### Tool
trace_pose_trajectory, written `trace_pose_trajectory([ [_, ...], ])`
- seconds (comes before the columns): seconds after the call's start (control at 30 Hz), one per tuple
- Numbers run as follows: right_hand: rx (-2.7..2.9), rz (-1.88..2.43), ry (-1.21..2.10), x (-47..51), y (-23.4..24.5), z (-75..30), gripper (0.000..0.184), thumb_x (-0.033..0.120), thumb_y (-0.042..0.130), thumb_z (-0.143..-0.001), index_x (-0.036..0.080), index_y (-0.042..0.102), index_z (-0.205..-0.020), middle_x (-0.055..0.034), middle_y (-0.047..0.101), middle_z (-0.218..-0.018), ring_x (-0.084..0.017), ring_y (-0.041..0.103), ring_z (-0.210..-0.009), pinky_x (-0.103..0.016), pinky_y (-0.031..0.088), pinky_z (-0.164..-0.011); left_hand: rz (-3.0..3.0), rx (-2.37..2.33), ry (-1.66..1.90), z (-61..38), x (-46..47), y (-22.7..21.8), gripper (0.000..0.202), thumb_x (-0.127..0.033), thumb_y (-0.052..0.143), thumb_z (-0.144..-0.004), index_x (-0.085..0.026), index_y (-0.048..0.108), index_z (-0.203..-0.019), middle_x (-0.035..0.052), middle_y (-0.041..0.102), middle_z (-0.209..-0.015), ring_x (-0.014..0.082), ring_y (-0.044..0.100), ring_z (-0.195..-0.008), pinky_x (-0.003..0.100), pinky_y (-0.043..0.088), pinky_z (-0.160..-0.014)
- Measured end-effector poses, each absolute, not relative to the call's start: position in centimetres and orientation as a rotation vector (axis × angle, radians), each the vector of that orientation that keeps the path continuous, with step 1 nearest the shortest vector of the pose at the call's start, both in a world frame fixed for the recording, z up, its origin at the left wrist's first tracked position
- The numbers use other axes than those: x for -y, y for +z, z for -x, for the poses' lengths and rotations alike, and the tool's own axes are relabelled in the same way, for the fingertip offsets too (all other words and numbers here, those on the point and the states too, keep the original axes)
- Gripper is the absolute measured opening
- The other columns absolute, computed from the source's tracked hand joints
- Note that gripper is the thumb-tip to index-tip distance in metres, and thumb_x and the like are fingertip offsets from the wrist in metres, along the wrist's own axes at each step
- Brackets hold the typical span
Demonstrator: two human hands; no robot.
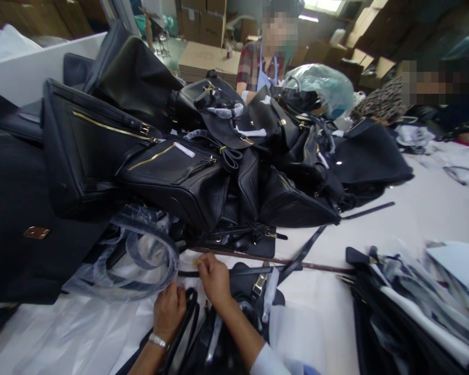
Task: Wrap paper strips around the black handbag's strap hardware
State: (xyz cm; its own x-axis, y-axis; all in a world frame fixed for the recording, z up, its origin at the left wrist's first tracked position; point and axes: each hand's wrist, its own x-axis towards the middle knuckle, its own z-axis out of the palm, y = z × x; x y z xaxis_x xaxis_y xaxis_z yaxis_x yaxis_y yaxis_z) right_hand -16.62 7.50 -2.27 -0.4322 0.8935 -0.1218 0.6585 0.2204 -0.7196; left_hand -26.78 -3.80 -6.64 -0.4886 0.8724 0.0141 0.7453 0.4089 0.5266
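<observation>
Bottom centre: left hand [169,311] is pressing flat on black bag [234,312], gripping nothing; right hand [214,278] is pinching a small yellow tag [196,261] beside glossy straps [183,323].

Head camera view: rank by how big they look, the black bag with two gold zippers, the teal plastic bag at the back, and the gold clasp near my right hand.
1. Black bag with two gold zippers, though it is nearer the camera.
2. Teal plastic bag.
3. Gold clasp, by far the smallest.
</observation>
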Motion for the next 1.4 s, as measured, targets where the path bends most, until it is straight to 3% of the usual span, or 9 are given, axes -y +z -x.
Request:
trace_pose_trajectory([
  [0.23, 1.294, 1.473, 1.845, -4.4, 1.1, 11.4, 0.008, 0.023, 0.048, -0.081, 0.018, 0.054, -0.081, 0.0087, 0.049, -0.048, -0.006, 0.033, -0.032, -0.017, 0.024, -0.033, -1.455, -1.96, 0.602, 27.2, 2.7, 1.5, 0.053, -0.034, 0.043, -0.089, -0.016, 0.04, -0.139, 0.0129, 0.049, -0.14, 0.0273, 0.049, -0.125, 0.042, 0.038, -0.106],
  [0.33, 1.253, 1.456, 1.86, -3.5, 2.7, 10.4, 0.007, 0.021, 0.048, -0.08, 0.018, 0.055, -0.082, 0.0088, 0.05, -0.048, -0.006, 0.032, -0.033, -0.016, 0.025, -0.034, -1.315, -1.804, 0.593, 26.6, 2.4, 5.4, 0.06, -0.041, 0.053, -0.086, -0.025, 0.036, -0.141, 0.0081, 0.069, -0.105, 0.024, 0.065, -0.088, 0.037, 0.048, -0.084],
  [0.43, 1.31, 1.421, 1.785, -2.7, 4.4, 10.0, 0.006, 0.018, 0.05, -0.08, 0.018, 0.056, -0.08, 0.0071, 0.053, -0.053, -0.006, 0.042, -0.041, -0.016, 0.031, -0.042, -0.962, -1.493, 0.741, 25.2, 1.8, 6.5, 0.079, -0.041, 0.068, -0.076, -0.023, 0.031, -0.142, 0.0013, 0.068, -0.077, 0.018, 0.06, -0.066, 0.027, 0.046, -0.063],
  [0.57, 1.473, 1.42, 1.676, -1.9, 6.2, 9.4, 0.01, 0.016, 0.05, -0.082, 0.019, 0.059, -0.081, 0.0034, 0.06, -0.064, -0.009, 0.055, -0.054, -0.017, 0.037, -0.049, -0.656, -1.174, 0.788, 23.3, 1.2, 4.9, 0.06, -0.043, 0.077, -0.064, -0.016, 0.058, -0.115, 0.003, 0.067, -0.076, 0.0136, 0.056, -0.058, 0.021, 0.039, -0.049],
  [0.73, 1.743, 1.604, 1.479, -1.4, 7.2, 7.6, 0.01, 0.024, 0.053, -0.086, 0.02, 0.059, -0.079, 0.0045, 0.055, -0.056, -0.01, 0.051, -0.05, -0.018, 0.031, -0.048, -0.604, -1.346, 0.72, 22.3, 2.1, 3.9, 0.04, -0.053, 0.063, -0.076, -0.013, 0.067, -0.083, -0.0031, 0.053, -0.047, 0.0096, 0.044, -0.043, 0.019, 0.031, -0.042],
  [1.03, 1.583, 1.564, 1.923, -1.7, 6.0, 5.9, 0.021, 0.038, 0.056, -0.085, 0.018, 0.057, -0.08, 0.0065, 0.054, -0.052, -0.006, 0.042, -0.039, -0.016, 0.028, -0.04, 0.11, -1.097, 0.988, 20.9, 3.0, 5.0, 0.02, -0.03, 0.075, -0.07, -0.016, 0.066, -0.08, -0.0025, 0.056, -0.07, 0.0055, 0.046, -0.055, 0.014, 0.034, -0.045],
  [1.2, 1.325, 1.328, 2.304, -3.2, 6.1, 5.9, 0.031, 0.047, 0.064, -0.077, 0.018, 0.056, -0.083, 0.0082, 0.055, -0.054, -0.004, 0.039, -0.035, -0.014, 0.03, -0.036, 0.364, -0.821, 1.027, 20.9, 2.6, 4.8, 0.017, -0.023, 0.075, -0.071, -0.014, 0.06, -0.069, -0.0059, 0.047, -0.061, 0.0001, 0.029, -0.04, 0.013, 0.022, -0.036],
  [1.3, 1.384, 1.303, 2.327, -4.9, 5.9, 5.3, 0.03, 0.044, 0.068, -0.075, 0.017, 0.058, -0.086, 0.007, 0.057, -0.058, -0.005, 0.044, -0.039, -0.015, 0.035, -0.04, 0.245, -0.827, 1.039, 20.8, 2.3, 5.8, 0.02, -0.027, 0.073, -0.074, -0.014, 0.059, -0.067, -0.0069, 0.045, -0.057, -0.0009, 0.023, -0.038, 0.013, 0.023, -0.035],
  [1.4, 1.716, 1.59, 1.893, -7.9, 4.9, 3.4, 0.02, 0.037, 0.06, -0.082, 0.017, 0.059, -0.086, 0.0038, 0.06, -0.063, -0.008, 0.051, -0.045, -0.019, 0.039, -0.047, 0.047, -0.959, 1.001, 20.7, 2.1, 7.0, 0.02, -0.034, 0.071, -0.076, -0.014, 0.064, -0.076, -0.002, 0.056, -0.066, 0.0031, 0.041, -0.046, 0.016, 0.038, -0.044],
])
